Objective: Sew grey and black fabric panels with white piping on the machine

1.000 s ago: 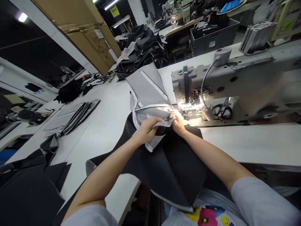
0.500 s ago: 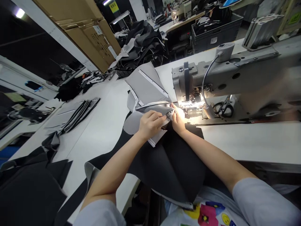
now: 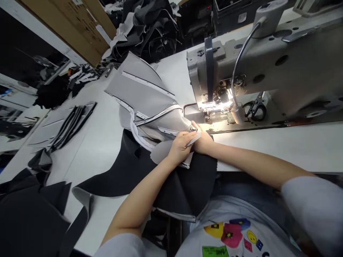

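Both hands grip one sewn fabric piece point(image 3: 144, 89), grey on its upper face with white-edged seams and black on the part draped toward my lap. My left hand point(image 3: 180, 146) is closed on a folded edge of it. Close against it, my right hand point(image 3: 203, 141) pinches the same edge, its fingertips partly hidden by cloth. The hands are just left of and in front of the lit needle area of the sewing machine point(image 3: 219, 100). Black cloth point(image 3: 184, 189) hangs below the hands over the table edge.
Scissors point(image 3: 255, 109) lie on the machine bed under the arm. Stacked grey and black panels point(image 3: 66, 125) rest at the left of the white table point(image 3: 99, 139). Black fabric point(image 3: 24, 214) lies at the near left. A fabric heap point(image 3: 147, 28) and a cardboard box point(image 3: 83, 28) stand behind.
My hands have drawn closer together, the right one slightly lower and farther from the needle. The grey part has spread out to the left, showing more seams. The view has moved nearer.
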Available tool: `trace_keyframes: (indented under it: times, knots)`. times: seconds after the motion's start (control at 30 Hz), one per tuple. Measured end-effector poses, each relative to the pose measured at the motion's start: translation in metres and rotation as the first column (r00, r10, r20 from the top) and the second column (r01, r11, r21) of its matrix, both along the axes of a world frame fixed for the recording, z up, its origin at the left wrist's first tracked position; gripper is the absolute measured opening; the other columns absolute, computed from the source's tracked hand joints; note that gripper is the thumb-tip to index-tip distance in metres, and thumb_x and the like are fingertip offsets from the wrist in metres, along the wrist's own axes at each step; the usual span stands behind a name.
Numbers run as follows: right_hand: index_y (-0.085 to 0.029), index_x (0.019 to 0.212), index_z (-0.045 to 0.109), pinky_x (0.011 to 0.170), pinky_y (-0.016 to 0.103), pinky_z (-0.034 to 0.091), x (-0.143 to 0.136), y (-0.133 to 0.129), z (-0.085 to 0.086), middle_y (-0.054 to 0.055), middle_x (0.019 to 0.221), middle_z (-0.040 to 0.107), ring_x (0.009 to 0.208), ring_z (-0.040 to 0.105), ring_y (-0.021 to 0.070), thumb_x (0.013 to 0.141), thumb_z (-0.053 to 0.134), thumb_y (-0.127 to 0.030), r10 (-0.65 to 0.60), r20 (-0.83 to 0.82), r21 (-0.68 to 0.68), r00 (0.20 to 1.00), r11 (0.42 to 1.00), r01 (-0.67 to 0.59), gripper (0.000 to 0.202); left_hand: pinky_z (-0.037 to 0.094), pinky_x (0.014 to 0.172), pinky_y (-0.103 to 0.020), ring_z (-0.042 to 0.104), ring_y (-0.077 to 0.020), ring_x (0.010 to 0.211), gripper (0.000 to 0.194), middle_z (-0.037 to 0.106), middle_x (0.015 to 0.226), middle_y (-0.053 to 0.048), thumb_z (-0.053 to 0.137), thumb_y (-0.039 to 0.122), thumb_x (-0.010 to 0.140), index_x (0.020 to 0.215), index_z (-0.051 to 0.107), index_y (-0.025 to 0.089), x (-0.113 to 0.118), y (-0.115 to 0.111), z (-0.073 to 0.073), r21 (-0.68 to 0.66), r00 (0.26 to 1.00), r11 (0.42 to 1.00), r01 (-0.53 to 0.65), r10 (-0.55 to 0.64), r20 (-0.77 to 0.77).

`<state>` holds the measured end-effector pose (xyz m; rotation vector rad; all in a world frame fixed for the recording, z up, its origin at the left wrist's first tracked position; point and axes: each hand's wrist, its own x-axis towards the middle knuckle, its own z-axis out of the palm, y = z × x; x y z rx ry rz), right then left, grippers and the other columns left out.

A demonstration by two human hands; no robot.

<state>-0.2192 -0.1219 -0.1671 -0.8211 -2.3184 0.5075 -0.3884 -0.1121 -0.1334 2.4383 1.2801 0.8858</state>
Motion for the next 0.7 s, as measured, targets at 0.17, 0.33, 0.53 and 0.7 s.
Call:
trace_keyframes:
  times: [0.17,0.33,0.53,0.7]
  knots:
    - [-0.022,0.148,0.041,0.113,0.062,0.023,0.060,-0.039,0.006,0.019,0.154,0.036,0.142,0.033,0.0359,0.082,0.068,-0.044,0.267,0.309,0.054,0.913,0.953,-0.297,0.075,0.051,0.099,-0.039,0.061,-0.0219,0.110,0.032,0.068,0.118,-0.012,0.045,0.008,0.091,0.114,0.067,0.013,0.003,0.008,-0.002,-0.011,0.963,0.994,0.113,-0.112,-0.246]
    - [-0.018,0.137,0.055,0.103,0.062,0.039,0.060,-0.028,0.007,0.017,0.142,0.053,0.130,0.049,0.0384,0.087,0.061,-0.024,0.160,0.420,0.234,0.893,0.932,-0.277,0.051,0.049,0.102,-0.040,0.062,-0.0234,0.108,0.031,0.068,0.112,-0.014,0.044,0.006,0.090,0.113,0.065,0.010,0.011,0.028,-0.001,-0.069,0.876,0.995,0.066,-0.091,-0.473]
    - [-0.011,0.123,0.065,0.097,0.045,0.050,0.048,0.026,0.004,0.016,0.127,0.064,0.119,0.058,0.0307,0.091,0.050,-0.011,0.088,0.358,0.382,0.930,0.895,-0.232,0.036,0.050,0.098,-0.037,0.065,-0.0234,0.103,0.027,0.071,0.105,-0.014,0.044,0.015,0.096,0.112,0.065,0.008,0.023,0.056,0.009,-0.064,0.786,0.997,-0.034,-0.013,-0.618]
    - [-0.006,0.108,0.070,0.096,0.041,0.052,0.054,0.027,0.008,0.017,0.110,0.069,0.109,0.063,0.0292,0.091,0.048,-0.010,0.000,0.290,0.462,0.957,0.876,-0.139,0.028,0.051,0.099,-0.037,0.065,-0.0235,0.105,0.029,0.070,0.110,-0.014,0.042,0.015,0.097,0.113,0.065,0.009,0.046,0.039,0.008,-0.055,0.822,0.997,0.050,-0.072,-0.564]
